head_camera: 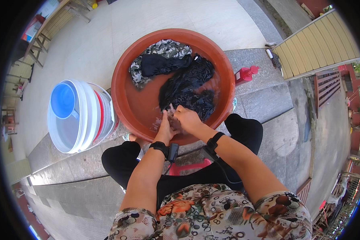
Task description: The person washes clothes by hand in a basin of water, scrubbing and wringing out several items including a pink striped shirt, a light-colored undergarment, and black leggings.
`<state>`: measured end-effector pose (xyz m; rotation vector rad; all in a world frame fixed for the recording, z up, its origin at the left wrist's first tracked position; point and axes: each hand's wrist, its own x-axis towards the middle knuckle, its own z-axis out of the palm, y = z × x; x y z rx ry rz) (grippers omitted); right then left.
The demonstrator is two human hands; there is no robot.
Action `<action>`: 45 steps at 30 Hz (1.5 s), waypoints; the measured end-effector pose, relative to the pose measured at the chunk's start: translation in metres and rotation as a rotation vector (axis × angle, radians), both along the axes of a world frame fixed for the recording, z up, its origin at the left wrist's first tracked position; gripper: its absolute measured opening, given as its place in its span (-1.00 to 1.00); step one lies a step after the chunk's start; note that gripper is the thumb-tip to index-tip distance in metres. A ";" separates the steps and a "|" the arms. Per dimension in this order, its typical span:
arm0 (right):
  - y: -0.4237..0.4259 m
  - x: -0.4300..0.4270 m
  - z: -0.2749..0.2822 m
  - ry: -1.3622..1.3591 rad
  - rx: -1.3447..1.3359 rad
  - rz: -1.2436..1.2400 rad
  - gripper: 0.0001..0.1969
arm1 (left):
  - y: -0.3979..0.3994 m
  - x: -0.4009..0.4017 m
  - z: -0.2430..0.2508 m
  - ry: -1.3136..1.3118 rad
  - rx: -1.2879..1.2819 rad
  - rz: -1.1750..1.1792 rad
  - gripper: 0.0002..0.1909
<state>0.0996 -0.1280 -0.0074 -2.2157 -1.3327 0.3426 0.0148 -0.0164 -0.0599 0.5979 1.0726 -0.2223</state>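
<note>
A round reddish-brown plastic basin (133,120) holds water and wet clothes. Black wet cloth (186,81) lies across its middle and right. Behind it sits a camouflage-patterned garment (168,48) with a black piece (162,64) on top. Over the near part of the basin, my left hand (167,127) is upright, fingers extended and partly apart. Close beside it on the right, my right hand (187,118) is curled, at the near edge of the black cloth. Blurred, splashing water shows between the hands; whether cloth is gripped there is hidden.
Left of the basin stands a white bucket (87,117) of water with a blue dipper (63,100) in it. A red pump bottle (245,75) is at the basin's right. A pink stool (189,168) shows between my knees. A slatted cream panel (319,45) stands at the upper right.
</note>
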 end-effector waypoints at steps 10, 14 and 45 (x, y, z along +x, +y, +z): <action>0.008 -0.054 0.103 -0.025 0.507 0.029 -0.77 | 0.007 -0.013 0.086 -0.370 -0.193 0.233 -0.43; 0.009 -0.047 0.106 -0.062 0.432 -0.023 -0.70 | 0.001 -0.005 0.091 -0.462 -0.157 0.252 -0.53; 0.006 -0.029 0.126 0.224 0.685 -0.285 -0.79 | -0.026 -0.034 0.149 -0.791 -0.404 0.193 -0.30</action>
